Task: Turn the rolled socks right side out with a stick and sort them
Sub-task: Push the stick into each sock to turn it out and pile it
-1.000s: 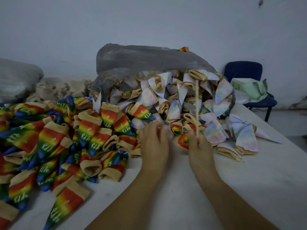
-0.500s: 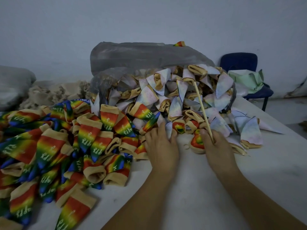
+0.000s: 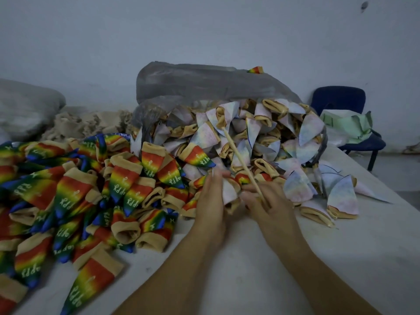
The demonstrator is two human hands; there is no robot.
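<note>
My left hand grips a pale inside-out sock between both hands, just above the white table. My right hand holds a thin wooden stick that slants up and to the left over the sock pile. A heap of pale inside-out socks spills from a grey plastic bag behind my hands. Rainbow "happy" socks with tan cuffs, right side out, cover the table's left half.
A blue chair with green cloth stands at the back right, past the table edge. A grey sack and a beige fabric heap lie at the back left. A wall closes the rear.
My left hand has picked a pale sock out of the pile and drawn it toward my right hand. The stick has tilted from upright to slanting left.
</note>
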